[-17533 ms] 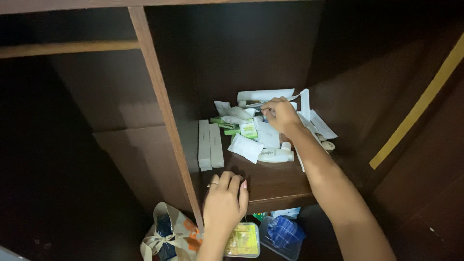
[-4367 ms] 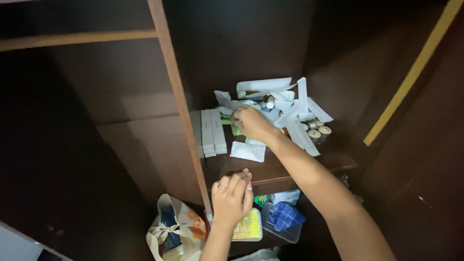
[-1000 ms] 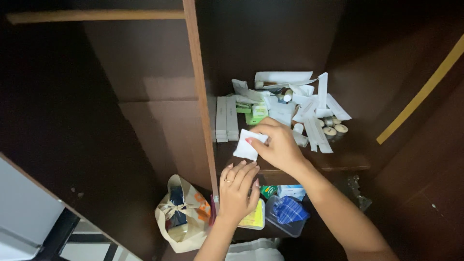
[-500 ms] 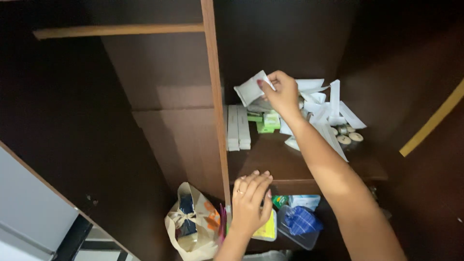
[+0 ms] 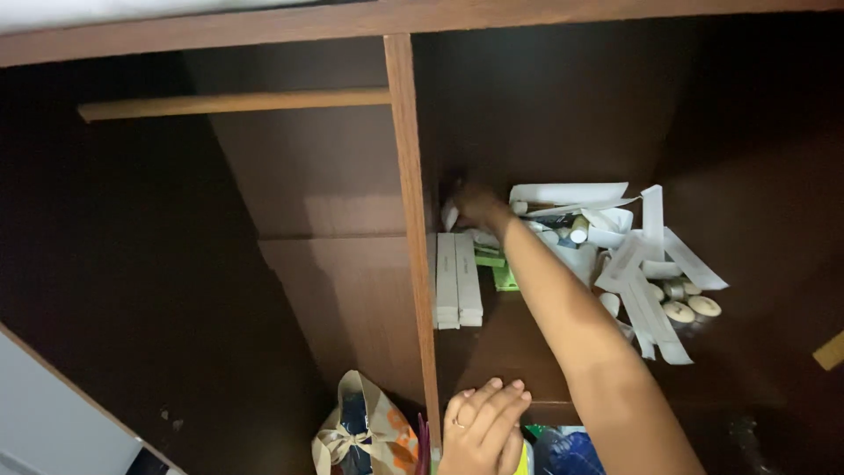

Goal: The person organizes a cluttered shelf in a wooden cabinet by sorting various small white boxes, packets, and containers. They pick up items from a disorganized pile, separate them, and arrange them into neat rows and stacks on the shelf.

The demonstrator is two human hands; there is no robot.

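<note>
Inside the dark wooden cupboard (image 5: 290, 211): two bays split by an upright divider (image 5: 409, 229); the right bay has a shelf (image 5: 519, 352) loaded with small packets.
Left bay: bare dark panels, a rail (image 5: 233, 104) across the top; below it a cloth bag (image 5: 365, 435) with knotted handles sits low by the divider.
Right arm: stretched across the shelf toward the back left corner, forearm passing over the packets.
Heap of white boxes (image 5: 615, 237): loose, criss-crossed, right half of the shelf, with small round-capped tubes (image 5: 690, 308) among them.
Two long white boxes (image 5: 457, 280): side by side, just beside the divider, parallel to it.
Green packets (image 5: 497, 268): between the long boxes and the forearm, partly hidden by it.
Right hand (image 5: 479, 204): deep in shadow at the back corner, touching a small white packet (image 5: 449, 215) against the divider.
Right grip: fingers curl near the packet; whether they close on it I cannot tell.
Left hand (image 5: 482, 427): fingers draped over the shelf's front edge, flat, clamping nothing; ring visible.
Step in hand (judgement): placing or sorting the small packet at the back corner.
Next move (judgement): needs a clean release and a withdrawal that lifts the forearm clear of the green packets.
</note>
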